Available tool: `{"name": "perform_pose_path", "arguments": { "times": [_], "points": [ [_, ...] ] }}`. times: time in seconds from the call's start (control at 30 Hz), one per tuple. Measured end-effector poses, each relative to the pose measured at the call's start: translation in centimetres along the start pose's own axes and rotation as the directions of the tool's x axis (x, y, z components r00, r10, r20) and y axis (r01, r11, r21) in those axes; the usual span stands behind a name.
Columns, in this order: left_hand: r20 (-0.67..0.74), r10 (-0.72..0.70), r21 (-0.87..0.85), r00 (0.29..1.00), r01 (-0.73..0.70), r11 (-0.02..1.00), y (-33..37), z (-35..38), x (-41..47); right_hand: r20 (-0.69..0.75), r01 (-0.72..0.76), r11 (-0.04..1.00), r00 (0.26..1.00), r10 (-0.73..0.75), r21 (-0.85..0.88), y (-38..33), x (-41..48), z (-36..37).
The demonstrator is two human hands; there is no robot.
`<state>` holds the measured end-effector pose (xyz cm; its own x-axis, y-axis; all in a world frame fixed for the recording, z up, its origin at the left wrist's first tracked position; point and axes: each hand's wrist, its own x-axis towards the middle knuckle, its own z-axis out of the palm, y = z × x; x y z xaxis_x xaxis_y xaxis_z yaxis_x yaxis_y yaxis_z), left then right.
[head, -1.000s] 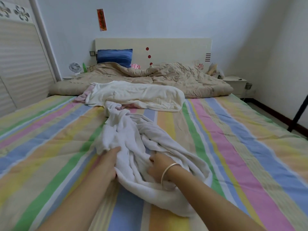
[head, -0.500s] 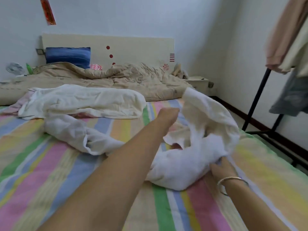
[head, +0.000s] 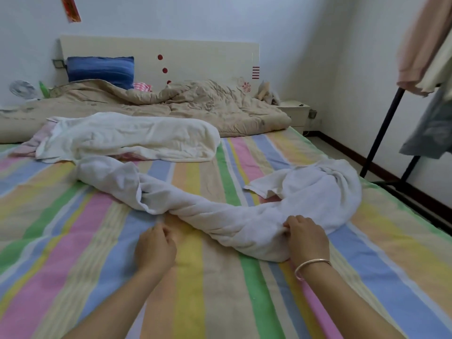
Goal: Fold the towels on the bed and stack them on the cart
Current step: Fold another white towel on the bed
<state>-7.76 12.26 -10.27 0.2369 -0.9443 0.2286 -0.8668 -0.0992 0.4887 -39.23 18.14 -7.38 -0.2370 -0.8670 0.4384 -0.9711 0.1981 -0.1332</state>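
Pinching towel (head: 220, 217) at its near bend with right hand (head: 307, 238); left hand (head: 155, 245) clenched, empty, just beside it. Lying twisted across bed (head: 195, 285), long axis far-left to right.

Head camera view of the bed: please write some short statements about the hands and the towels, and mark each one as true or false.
1. The right hand grips the long twisted white towel. True.
2. The left hand grips the same towel. False: it rests on the striped bed sheet, just short of the towel, with fingers curled and holding nothing.
3. A cream-white towel lies farther up the bed, in front of the beige quilt. True.
4. The long towel is folded into a neat square. False: it lies crumpled in a long curve.
5. The blue pillow lies beside the hands. False: it leans against the pale headboard.
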Motion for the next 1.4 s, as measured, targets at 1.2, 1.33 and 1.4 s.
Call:
{"name": "perform_pose_path", "arguments": {
  "times": [1.2, 1.33, 1.4],
  "points": [
    [-0.087, 0.128, 0.271, 0.988, -0.100, 0.957, -12.4, -15.6, -2.7, 0.291, 0.118, 0.868, 0.913, -0.285, 0.482, -19.0, -8.9, -4.9],
    [0.064, 0.340, -0.047, 0.938, -0.337, 0.940, -4.3, -11.9, -3.3, 0.295, -0.010, 0.901, 0.947, -0.131, 0.433, -12.0, -7.7, -4.7],
    [0.173, 0.412, -0.199, 0.894, -0.378, 0.904, -0.4, -9.6, -3.4, 0.275, -0.019, 0.929, 0.957, -0.090, 0.370, -8.6, -7.0, -4.8]
  ]
}}
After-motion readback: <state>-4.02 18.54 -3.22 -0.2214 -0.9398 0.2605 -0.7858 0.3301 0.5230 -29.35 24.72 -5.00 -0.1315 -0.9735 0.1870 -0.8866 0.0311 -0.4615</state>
